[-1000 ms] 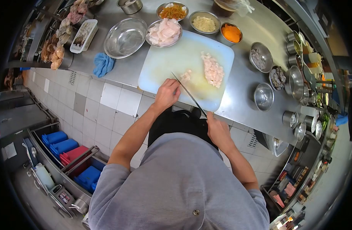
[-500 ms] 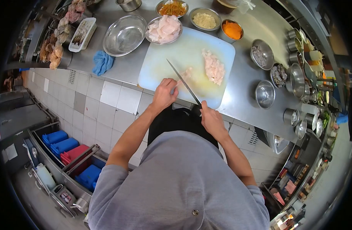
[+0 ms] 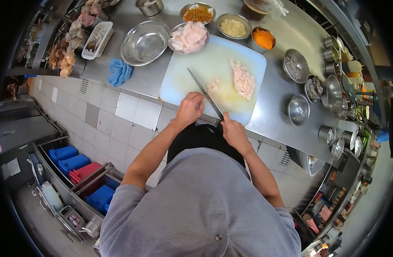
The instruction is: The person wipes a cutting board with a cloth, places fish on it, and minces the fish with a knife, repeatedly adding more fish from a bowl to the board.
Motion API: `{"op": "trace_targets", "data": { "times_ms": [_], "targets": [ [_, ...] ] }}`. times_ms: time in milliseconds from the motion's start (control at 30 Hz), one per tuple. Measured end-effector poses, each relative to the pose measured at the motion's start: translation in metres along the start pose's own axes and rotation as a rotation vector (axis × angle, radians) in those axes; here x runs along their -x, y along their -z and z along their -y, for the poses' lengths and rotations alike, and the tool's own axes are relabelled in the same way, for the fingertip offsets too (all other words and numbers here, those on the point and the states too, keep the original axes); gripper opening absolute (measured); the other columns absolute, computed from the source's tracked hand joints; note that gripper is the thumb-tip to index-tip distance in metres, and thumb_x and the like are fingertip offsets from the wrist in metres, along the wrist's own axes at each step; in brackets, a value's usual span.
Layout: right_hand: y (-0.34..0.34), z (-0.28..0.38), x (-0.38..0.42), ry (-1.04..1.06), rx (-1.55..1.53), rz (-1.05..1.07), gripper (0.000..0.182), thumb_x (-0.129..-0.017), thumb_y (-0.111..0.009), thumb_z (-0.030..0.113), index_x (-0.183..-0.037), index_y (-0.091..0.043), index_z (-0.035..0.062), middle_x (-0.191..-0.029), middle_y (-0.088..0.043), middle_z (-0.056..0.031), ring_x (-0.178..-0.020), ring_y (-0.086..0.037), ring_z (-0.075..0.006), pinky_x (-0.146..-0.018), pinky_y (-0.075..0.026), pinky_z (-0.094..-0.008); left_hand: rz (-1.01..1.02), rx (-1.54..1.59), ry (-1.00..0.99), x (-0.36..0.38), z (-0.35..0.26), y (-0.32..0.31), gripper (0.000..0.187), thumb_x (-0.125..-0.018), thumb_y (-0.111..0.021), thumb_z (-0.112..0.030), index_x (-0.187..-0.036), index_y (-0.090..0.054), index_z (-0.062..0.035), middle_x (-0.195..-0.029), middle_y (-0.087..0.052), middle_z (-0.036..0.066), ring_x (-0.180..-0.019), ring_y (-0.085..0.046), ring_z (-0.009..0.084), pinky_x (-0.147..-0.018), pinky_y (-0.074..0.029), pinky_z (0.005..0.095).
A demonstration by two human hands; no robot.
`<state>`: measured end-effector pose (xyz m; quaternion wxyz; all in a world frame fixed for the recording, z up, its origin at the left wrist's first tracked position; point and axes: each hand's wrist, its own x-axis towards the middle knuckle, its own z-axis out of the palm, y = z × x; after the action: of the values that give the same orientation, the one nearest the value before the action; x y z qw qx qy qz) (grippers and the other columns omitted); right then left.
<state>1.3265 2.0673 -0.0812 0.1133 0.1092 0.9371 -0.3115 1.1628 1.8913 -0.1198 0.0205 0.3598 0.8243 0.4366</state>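
My right hand [image 3: 233, 132], just below centre of the frame, is closed tight around the handle of a long knife [image 3: 204, 93], whose blade runs up and to the left across the white cutting board [image 3: 196, 70]. My left hand [image 3: 189, 109] sits at the near edge of the board, left of the blade, fingers curled down beside a small bit of pale raw meat [image 3: 213, 86] that lies just right of the blade; whether the fingertips actually press on the meat I cannot tell. Further right on the board lies a larger heap of cut pieces [image 3: 244, 80], apart from the small bit. At the board's upper edge a steel bowl of pale slices [image 3: 189, 37] overlaps its corner, and left of that stands a wide steel bowl [image 3: 145, 43]. A blue cloth [image 3: 120, 72] is bunched on the steel counter [image 3: 273, 103] left of the board. Along the top of the frame sit small bowls: shredded orange strips [image 3: 198, 13], minced pale stuff [image 3: 233, 28] and an orange paste [image 3: 263, 39]
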Motion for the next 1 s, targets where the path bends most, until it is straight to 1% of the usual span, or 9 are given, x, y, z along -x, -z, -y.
{"op": "trace_targets", "data": {
  "times_ms": [67, 267, 367, 467, 667, 767, 867, 933, 1000],
  "targets": [
    [0.009, 0.002, 0.006, -0.007, 0.122, -0.074, 0.041, -0.087, -0.066, 0.001, -0.123, -0.048, 0.0033, -0.082, -0.068, -0.0246, -0.075, -0.071, -0.0466, -0.062, -0.055, -0.0568, -0.066, 0.071, 0.069, 0.000, -0.001, 0.003, 0.022, -0.079, -0.069, 0.005, -0.101, -0.070, -0.0001, -0.107, -0.069, 0.017, -0.103, -0.064, 0.0389, -0.090, -0.056, 0.0442],
    [0.025, -0.001, 0.026, -0.138, 0.162, -0.191, 0.038, -0.086, -0.069, 0.001, -0.118, -0.049, 0.0049, -0.086, -0.062, -0.0224, -0.074, -0.070, -0.0451, -0.063, -0.056, -0.0545, -0.093, -0.085, -0.045, -0.007, -0.009, 0.026, 0.034, -0.080, -0.069, 0.005, -0.113, -0.068, -0.0036, -0.122, -0.066, 0.014, -0.118, -0.060, 0.0361, -0.100, -0.050, 0.0447],
    [0.029, -0.002, 0.028, -0.173, 0.135, -0.225, 0.043, -0.082, -0.073, 0.000, -0.117, -0.049, 0.0056, -0.089, -0.062, -0.0225, -0.078, -0.070, -0.0442, -0.064, -0.057, -0.0536, 0.035, -0.178, -0.171, -0.011, -0.015, 0.029, 0.039, -0.077, -0.067, 0.005, -0.116, -0.068, -0.0046, -0.124, -0.066, 0.013, -0.121, -0.059, 0.0335, -0.104, -0.046, 0.0439],
    [0.030, 0.001, 0.030, -0.166, 0.132, -0.252, 0.045, -0.079, -0.076, -0.001, -0.116, -0.050, 0.0065, -0.091, -0.062, -0.0221, -0.080, -0.070, -0.0438, -0.064, -0.057, -0.0533, 0.152, -0.330, -0.230, -0.016, -0.017, 0.017, 0.048, -0.074, -0.065, 0.005, -0.121, -0.067, -0.0049, -0.130, -0.064, 0.011, -0.130, -0.055, 0.0320, -0.110, -0.039, 0.0484],
    [0.024, 0.011, 0.032, -0.111, 0.055, -0.274, 0.039, -0.081, -0.075, 0.000, -0.112, -0.054, 0.0082, -0.091, -0.063, -0.0211, -0.078, -0.069, -0.0445, -0.064, -0.056, -0.0534, 0.302, -0.481, -0.236, -0.028, -0.022, 0.023, 0.062, -0.073, -0.064, 0.006, -0.133, -0.066, -0.0101, -0.144, -0.060, 0.008, -0.145, -0.046, 0.0295, -0.116, -0.032, 0.0578],
    [0.013, 0.010, 0.034, -0.058, 0.007, -0.234, 0.032, -0.085, -0.073, 0.003, -0.111, -0.055, 0.0076, -0.087, -0.065, -0.0210, -0.077, -0.068, -0.0450, -0.065, -0.055, -0.0544, 0.119, -0.421, -0.207, -0.045, -0.012, 0.037, 0.058, -0.074, -0.065, 0.004, -0.131, -0.067, -0.0108, -0.141, -0.062, 0.008, -0.141, -0.050, 0.0307, -0.114, -0.034, 0.0545],
    [0.011, 0.015, 0.035, -0.008, -0.056, -0.161, 0.025, -0.090, -0.069, 0.005, -0.110, -0.056, 0.0063, -0.080, -0.066, -0.0223, -0.076, -0.067, -0.0463, -0.066, -0.053, -0.0560, 0.008, -0.223, -0.002, -0.080, 0.010, 0.059, 0.053, -0.079, -0.065, 0.001, -0.130, -0.067, -0.0119, -0.138, -0.064, 0.009, -0.138, -0.052, 0.0329, -0.114, -0.035, 0.0534],
    [0.012, 0.017, 0.035, -0.006, -0.094, -0.143, 0.021, -0.092, -0.067, 0.006, -0.110, -0.056, 0.0053, -0.076, -0.066, -0.0236, -0.076, -0.067, -0.0475, -0.066, -0.052, -0.0572, -0.038, -0.273, 0.093, -0.112, 0.025, 0.074, 0.042, -0.083, -0.068, -0.005, -0.125, -0.069, -0.0099, -0.131, -0.068, 0.012, -0.130, -0.058, 0.0343, -0.110, -0.041, 0.0504],
    [0.011, 0.015, 0.033, -0.028, -0.122, -0.163, 0.019, -0.094, -0.066, 0.006, -0.110, -0.056, 0.0044, -0.074, -0.066, -0.0250, -0.076, -0.066, -0.0489, -0.066, -0.051, -0.0585, -0.093, -0.302, 0.084, -0.139, 0.042, 0.079, 0.036, -0.085, -0.069, -0.007, -0.121, -0.070, -0.0080, -0.126, -0.070, 0.013, -0.122, -0.062, 0.0354, -0.105, -0.046, 0.0493]
  ]
}}
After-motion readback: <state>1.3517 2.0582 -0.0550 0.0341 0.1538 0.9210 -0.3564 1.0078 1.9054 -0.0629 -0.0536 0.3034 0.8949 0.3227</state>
